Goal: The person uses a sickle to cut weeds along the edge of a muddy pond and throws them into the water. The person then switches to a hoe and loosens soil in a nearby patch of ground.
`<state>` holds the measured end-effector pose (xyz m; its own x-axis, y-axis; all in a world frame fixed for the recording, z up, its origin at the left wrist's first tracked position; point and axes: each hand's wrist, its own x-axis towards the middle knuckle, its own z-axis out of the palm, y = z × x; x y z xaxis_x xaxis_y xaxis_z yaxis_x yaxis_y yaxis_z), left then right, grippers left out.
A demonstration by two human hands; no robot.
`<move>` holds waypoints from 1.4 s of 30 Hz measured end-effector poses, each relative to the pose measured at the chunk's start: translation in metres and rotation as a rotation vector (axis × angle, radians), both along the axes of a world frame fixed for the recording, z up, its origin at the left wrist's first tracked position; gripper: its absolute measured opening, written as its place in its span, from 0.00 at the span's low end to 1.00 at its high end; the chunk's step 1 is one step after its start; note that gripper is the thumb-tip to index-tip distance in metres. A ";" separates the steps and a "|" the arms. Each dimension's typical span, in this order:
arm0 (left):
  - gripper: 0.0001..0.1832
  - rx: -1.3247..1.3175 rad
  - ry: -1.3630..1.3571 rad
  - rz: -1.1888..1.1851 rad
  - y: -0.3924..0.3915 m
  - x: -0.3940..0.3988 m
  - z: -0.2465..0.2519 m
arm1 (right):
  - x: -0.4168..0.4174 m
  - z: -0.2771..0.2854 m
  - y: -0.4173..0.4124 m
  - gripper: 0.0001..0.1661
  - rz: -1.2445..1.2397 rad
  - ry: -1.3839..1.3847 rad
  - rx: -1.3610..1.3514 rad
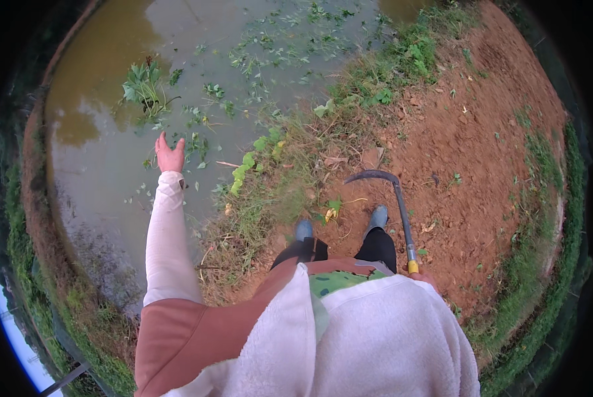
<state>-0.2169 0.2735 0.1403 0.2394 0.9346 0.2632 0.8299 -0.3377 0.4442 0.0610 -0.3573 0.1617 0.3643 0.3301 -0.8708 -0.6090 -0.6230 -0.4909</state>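
My left hand [170, 158] is stretched out over the murky pond water [102, 168], its fingers spread and nothing held in them. Just beyond the fingertips is a bunch of leafy green stems [146, 89]; whether it is in the air or on the water I cannot tell. Down by my right hip, my right hand [426, 279] grips a sickle [400, 208] by its yellow handle end. The sickle's dark curved blade [373, 174] points left above the bare soil. Part of that hand is hidden behind my pale fleece garment [385, 337].
Loose green leaves [271, 52] float across the pond. Grass and creeping vines [261, 213] line the sloping bank. My boots [376, 218] stand on reddish soil [455, 164] close to that edge. A grassy strip [520, 268] runs along the right side.
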 end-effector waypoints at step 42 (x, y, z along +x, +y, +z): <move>0.16 -0.912 0.472 -0.866 -0.198 0.019 -0.191 | -0.093 -0.002 -0.059 0.11 -0.840 0.074 0.013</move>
